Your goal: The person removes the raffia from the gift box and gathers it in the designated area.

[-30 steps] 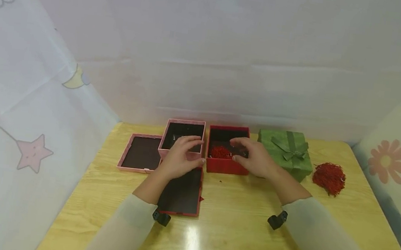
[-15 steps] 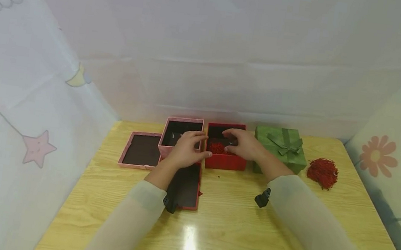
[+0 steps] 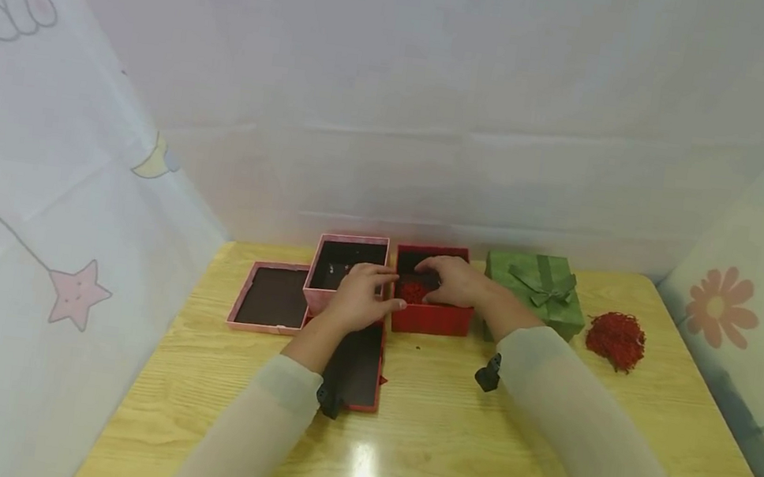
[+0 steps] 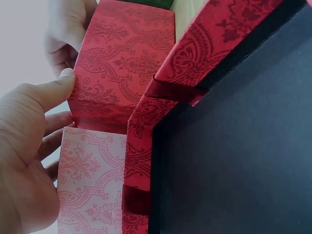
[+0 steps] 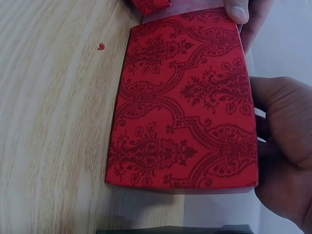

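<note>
The open red patterned box [image 3: 429,320] stands at the back of the table with red tassels [image 3: 411,293] inside. My right hand [image 3: 458,281] reaches over its right side, fingers bent down beside the tassels. The box wall hides those fingertips in the right wrist view, so I cannot tell whether they grip anything. My left hand [image 3: 360,299] lies over the right side of the open pink box [image 3: 317,300], fingers relaxed. Its thumb rests on the red box's front left corner, plain in the left wrist view, and its fingers are behind the adjoining box walls.
A pink lid [image 3: 272,297] lies upturned at the left. An upturned red lid [image 3: 359,367] lies in front of the pink box. To the right stands a closed green box [image 3: 527,280] with a bow. Beyond it is a heap of red tassels [image 3: 616,339].
The right hand has moved left and lower into the red box. The left hand has shifted right, bringing its thumb onto the red box's corner. The boxes keep their places relative to each other.
</note>
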Available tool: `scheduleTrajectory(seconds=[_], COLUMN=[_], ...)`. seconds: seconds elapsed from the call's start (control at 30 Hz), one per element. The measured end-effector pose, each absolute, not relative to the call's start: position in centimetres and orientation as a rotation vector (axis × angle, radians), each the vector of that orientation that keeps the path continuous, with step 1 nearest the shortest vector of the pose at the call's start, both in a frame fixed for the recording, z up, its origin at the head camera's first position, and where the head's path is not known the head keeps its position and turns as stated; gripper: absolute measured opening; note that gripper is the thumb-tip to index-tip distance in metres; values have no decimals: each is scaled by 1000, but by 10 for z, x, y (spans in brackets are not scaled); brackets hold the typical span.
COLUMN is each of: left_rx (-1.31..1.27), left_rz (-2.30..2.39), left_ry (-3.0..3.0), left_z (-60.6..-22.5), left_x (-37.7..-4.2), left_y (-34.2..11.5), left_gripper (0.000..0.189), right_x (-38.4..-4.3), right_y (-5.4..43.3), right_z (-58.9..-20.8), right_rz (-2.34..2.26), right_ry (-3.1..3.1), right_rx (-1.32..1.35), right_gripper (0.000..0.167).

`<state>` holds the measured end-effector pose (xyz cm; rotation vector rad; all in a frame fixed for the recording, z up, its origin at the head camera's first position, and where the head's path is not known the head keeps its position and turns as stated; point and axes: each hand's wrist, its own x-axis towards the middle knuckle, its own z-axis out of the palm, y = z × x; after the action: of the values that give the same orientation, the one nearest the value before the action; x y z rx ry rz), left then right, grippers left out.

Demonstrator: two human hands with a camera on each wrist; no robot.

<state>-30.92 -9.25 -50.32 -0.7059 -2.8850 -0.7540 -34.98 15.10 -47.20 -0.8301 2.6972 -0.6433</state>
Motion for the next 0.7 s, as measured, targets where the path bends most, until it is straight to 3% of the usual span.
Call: scheduleTrajectory(seconds=[0.7], left_rx=[-680], left_rz=[-805], left_ry=[-2878], left_z=[-513], left_x=[-304], left_y=[-90], left_gripper=[60], right_x=[-359], right_y=[134], right_z=[-493], right_rz=[-482], right_ry=[2609], right_rx=[-671], right_gripper=[73])
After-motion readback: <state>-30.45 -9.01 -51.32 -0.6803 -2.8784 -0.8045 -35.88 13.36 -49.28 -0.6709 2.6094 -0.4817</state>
